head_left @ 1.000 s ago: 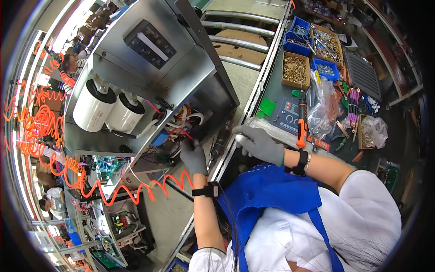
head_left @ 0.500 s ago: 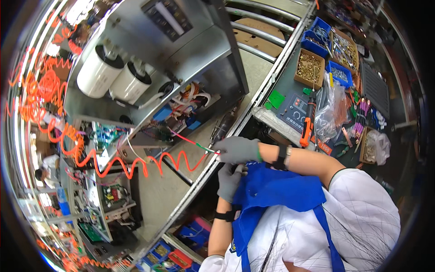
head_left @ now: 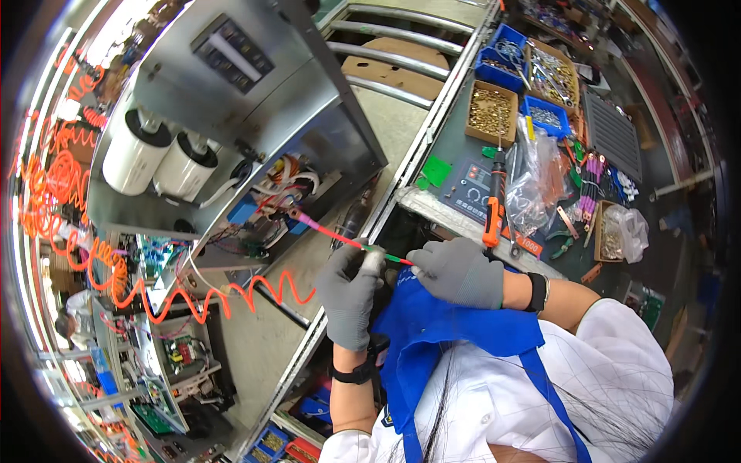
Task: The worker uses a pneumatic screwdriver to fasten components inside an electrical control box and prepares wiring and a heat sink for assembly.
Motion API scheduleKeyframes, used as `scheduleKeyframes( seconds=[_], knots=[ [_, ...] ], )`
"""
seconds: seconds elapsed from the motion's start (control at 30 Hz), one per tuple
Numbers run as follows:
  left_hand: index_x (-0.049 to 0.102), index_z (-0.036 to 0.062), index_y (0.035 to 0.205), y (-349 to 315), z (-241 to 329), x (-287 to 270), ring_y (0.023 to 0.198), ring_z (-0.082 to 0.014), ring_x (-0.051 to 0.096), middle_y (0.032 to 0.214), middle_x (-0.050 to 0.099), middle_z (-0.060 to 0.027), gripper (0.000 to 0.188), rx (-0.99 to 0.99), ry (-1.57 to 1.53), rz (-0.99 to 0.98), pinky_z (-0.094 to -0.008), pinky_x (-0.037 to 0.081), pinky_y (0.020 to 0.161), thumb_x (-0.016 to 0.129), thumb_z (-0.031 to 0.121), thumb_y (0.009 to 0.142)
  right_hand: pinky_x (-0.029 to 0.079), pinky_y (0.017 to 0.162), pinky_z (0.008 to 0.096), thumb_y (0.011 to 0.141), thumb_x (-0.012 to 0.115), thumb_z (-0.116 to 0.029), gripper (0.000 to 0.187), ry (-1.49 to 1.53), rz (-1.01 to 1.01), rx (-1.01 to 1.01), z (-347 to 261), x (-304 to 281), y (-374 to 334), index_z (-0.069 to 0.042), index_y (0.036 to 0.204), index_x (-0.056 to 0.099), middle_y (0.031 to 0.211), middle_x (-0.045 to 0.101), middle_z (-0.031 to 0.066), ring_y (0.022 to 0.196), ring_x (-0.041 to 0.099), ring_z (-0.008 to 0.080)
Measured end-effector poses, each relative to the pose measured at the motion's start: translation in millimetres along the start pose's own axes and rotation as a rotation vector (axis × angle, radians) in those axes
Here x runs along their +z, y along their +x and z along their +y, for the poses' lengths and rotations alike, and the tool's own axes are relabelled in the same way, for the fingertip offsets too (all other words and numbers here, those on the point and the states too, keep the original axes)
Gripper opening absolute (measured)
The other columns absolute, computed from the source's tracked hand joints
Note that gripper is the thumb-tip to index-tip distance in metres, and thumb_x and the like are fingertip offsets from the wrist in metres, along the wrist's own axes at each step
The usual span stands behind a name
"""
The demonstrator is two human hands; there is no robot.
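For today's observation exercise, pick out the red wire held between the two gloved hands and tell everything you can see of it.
The red wire is thin and plastic-coated, drawn almost straight and slanting down from the open metal cabinet toward the person. Its far end, paler pink, meets a tangle of other wires inside the cabinet. Near the hands it turns green. The left hand in a grey glove pinches it between fingertips; the right hand, also gloved, grips the green end. It hangs in the air above the workbench, touching nothing else.
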State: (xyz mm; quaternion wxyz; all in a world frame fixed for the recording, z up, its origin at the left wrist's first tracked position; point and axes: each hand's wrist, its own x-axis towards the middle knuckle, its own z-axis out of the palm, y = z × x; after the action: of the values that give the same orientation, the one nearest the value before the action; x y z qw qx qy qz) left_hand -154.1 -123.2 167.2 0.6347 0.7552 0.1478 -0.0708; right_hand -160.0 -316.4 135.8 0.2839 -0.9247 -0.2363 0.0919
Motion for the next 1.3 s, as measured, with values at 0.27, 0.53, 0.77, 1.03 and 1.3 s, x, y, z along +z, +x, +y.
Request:
scheduleKeyframes(
  seconds=[0.27, 0.53, 0.77, 1.03, 1.3],
  knots=[
    [0.067, -0.0061, 0.109, 0, 11, 24, 0.060, -0.0095, 0.063, 0.080, 0.070, -0.0094, 0.023, -0.116, -0.125, -0.066, -0.0208, 0.049, 0.054, 0.061, 0.014, 0.099, 0.053, 0.061, 0.0441, 0.091, 0.060, -0.025, 0.020, -0.068, 0.013, 0.122, 6, -10, -15, -0.010, 0.104, 0.063, 0.082, 0.064, 0.0084, 0.073, 0.067, 0.0303],
    [0.067, -0.0051, 0.100, 9, 19, 16, 0.064, -0.0106, 0.064, 0.082, 0.069, -0.0092, 0.024, -0.027, 0.024, -0.164, -0.0214, 0.049, 0.055, 0.057, 0.017, 0.100, 0.054, 0.070, 0.0354, 0.093, 0.060, -0.022, 0.026, 0.490, 0.124, 0.052, 15, -26, -18, -0.003, 0.110, 0.069, 0.084, 0.070, 0.0138, 0.076, 0.069, 0.0242],
    [0.069, -0.0019, 0.101, 6, 34, 22, 0.064, -0.0093, 0.063, 0.082, 0.070, -0.0072, 0.021, -0.046, -0.082, -0.195, -0.0204, 0.048, 0.056, 0.059, 0.016, 0.098, 0.053, 0.071, 0.0326, 0.096, 0.060, -0.028, 0.032, 0.873, -0.049, 0.260, 17, -34, -19, -0.002, 0.112, 0.070, 0.078, 0.069, 0.0099, 0.073, 0.067, 0.0161],
    [0.068, -0.0024, 0.102, 5, 38, 29, 0.065, -0.0104, 0.064, 0.084, 0.071, -0.0087, 0.024, -0.087, -0.247, -0.237, -0.0206, 0.048, 0.055, 0.057, 0.019, 0.099, 0.042, 0.055, 0.0197, 0.099, 0.062, -0.030, 0.031, 1.268, -0.215, 0.339, 29, -48, -22, -0.004, 0.115, 0.069, 0.080, 0.068, 0.0026, 0.063, 0.056, 0.0041],
    [0.059, -0.0070, 0.120, 4, 37, 32, 0.077, -0.0172, 0.069, 0.097, 0.069, -0.0134, 0.038, -0.051, -0.347, -0.369, -0.0250, 0.056, 0.061, 0.058, 0.022, 0.097, 0.037, 0.053, 0.0188, 0.098, 0.064, -0.030, 0.034, 1.341, -0.123, 0.323, 28, -54, -28, -0.003, 0.119, 0.067, 0.082, 0.068, 0.0021, 0.062, 0.050, 0.0024]
  ],
)
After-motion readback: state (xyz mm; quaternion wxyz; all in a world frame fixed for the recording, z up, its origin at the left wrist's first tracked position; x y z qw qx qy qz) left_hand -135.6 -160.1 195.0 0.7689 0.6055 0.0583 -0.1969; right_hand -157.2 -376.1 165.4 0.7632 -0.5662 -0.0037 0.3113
